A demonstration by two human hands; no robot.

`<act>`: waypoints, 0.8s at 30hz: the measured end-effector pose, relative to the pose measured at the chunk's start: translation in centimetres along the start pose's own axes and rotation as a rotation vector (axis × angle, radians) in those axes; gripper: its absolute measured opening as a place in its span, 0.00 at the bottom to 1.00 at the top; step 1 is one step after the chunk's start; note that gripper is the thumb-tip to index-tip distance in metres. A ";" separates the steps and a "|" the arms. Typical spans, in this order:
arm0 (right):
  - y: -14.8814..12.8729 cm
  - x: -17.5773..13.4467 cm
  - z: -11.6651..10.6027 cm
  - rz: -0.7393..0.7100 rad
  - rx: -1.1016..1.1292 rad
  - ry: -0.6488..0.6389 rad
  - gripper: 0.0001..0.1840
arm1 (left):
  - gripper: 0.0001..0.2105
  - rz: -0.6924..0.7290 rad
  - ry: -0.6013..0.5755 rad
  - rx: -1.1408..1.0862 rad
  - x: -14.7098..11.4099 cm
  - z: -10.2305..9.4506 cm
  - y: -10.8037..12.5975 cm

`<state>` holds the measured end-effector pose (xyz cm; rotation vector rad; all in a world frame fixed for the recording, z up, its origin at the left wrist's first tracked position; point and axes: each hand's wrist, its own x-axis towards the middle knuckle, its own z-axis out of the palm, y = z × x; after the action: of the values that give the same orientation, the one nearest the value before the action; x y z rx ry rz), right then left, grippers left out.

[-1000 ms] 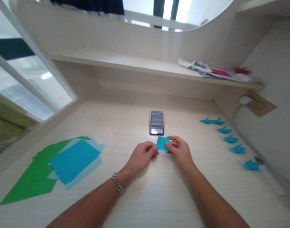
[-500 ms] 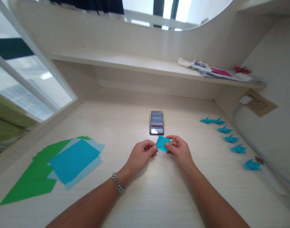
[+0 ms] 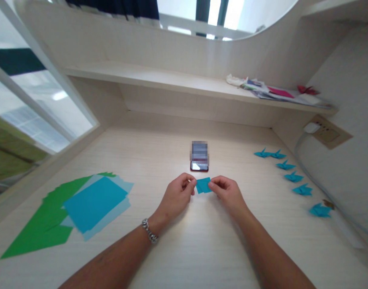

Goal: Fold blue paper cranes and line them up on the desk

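A small folded piece of blue origami paper [image 3: 203,185] is held between my two hands over the middle of the desk. My left hand [image 3: 180,190] pinches its left edge between thumb and fingers. On the other side, my right hand [image 3: 226,188] grips the right edge the same way. Just beyond the paper lies a phone [image 3: 199,165], its upper part pixelated. Over to the right, several blue folded paper cranes [image 3: 293,176] stand in a curved row.
Blue paper sheets [image 3: 95,204] lie on green sheets [image 3: 36,228] at the left of the desk. A shelf [image 3: 160,82] runs across the back, with papers [image 3: 277,93] at its right end. A cable [image 3: 310,172] hangs from the wall socket [image 3: 331,132].
The folded paper has turned and now looks narrower and flatter, its edges nearly level. Both hands have shifted slightly, with the left fingers raised a little.
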<state>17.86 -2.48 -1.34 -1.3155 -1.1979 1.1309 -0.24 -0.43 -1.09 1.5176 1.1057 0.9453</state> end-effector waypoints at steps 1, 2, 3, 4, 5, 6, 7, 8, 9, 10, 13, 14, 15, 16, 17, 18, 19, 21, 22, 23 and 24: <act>0.0 0.0 0.1 -0.008 -0.003 0.003 0.09 | 0.10 -0.006 0.006 -0.027 0.0 0.0 0.1; 0.1 -0.1 0.2 -0.010 0.007 0.006 0.09 | 0.11 -0.014 0.009 -0.070 0.0 0.1 0.2; 0.1 -0.1 0.3 -0.011 0.026 0.010 0.10 | 0.11 -0.028 0.011 -0.126 0.0 0.1 0.4; 0.2 -0.2 0.4 -0.015 0.047 0.011 0.10 | 0.11 -0.043 0.013 -0.191 0.0 0.2 0.5; 0.2 -0.3 0.5 -0.024 0.065 0.011 0.10 | 0.12 -0.056 0.015 -0.257 0.0 0.3 0.6; 0.2 -0.3 0.7 -0.038 0.079 0.009 0.10 | 0.12 -0.065 0.015 -0.319 0.0 0.4 0.6; 0.2 -0.4 0.8 -0.052 0.087 0.007 0.09 | 0.13 -0.065 0.013 -0.370 0.0 0.5 0.7; 0.2 -0.4 0.9 -0.066 0.091 0.005 0.09 | 0.13 -0.056 0.009 -0.407 0.0 0.5 0.7; 0.2 -0.5 0.9 -0.079 0.093 0.005 0.09 | 0.13 -0.040 0.002 -0.430 0.0 0.5 0.7; 0.1 -0.5 1.0 -0.089 0.096 0.005 0.09 | 0.12 -0.023 -0.007 -0.438 0.0 0.5 0.7; -0.1 -0.7 1.0 -0.107 0.114 -0.005 0.12 | 0.11 0.008 -0.016 -0.411 -0.1 0.4 0.7; -0.2 -0.7 1.1 -0.109 0.120 -0.012 0.13 | 0.11 0.013 -0.016 -0.400 -0.2 0.3 0.7; -0.3 -0.8 1.1 -0.110 0.124 -0.020 0.14 | 0.10 0.018 -0.015 -0.391 -0.2 0.3 0.7; -0.4 -0.8 1.1 -0.112 0.125 -0.024 0.14 | 0.10 0.025 -0.015 -0.385 -0.2 0.3 0.7; -0.5 -0.9 1.1 -0.118 0.122 -0.026 0.14 | 0.09 0.035 -0.017 -0.381 -0.2 0.3 0.7; -0.6 -0.9 1.1 -0.126 0.116 -0.025 0.14 | 0.09 0.045 -0.020 -0.376 -0.2 0.3 0.7; -0.6 -0.9 1.1 -0.137 0.107 -0.023 0.13 | 0.09 0.054 -0.023 -0.370 -0.2 0.3 0.7; -0.6 -0.9 1.1 -0.154 0.085 -0.017 0.11 | 0.08 0.068 -0.029 -0.356 -0.2 0.3 0.8; -0.6 -0.9 1.1 -0.159 0.074 -0.016 0.11 | 0.08 0.073 -0.031 -0.347 -0.2 0.3 0.8; -0.6 -0.8 1.1 -0.161 0.064 -0.015 0.10 | 0.08 0.076 -0.032 -0.337 -0.2 0.3 0.8; -0.6 -0.8 1.1 -0.162 0.055 -0.013 0.10 | 0.08 0.078 -0.031 -0.329 -0.2 0.3 0.8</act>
<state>16.67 -3.20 -0.86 -1.1495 -1.2510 1.0492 0.12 -0.78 -0.35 1.3069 0.8266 1.0939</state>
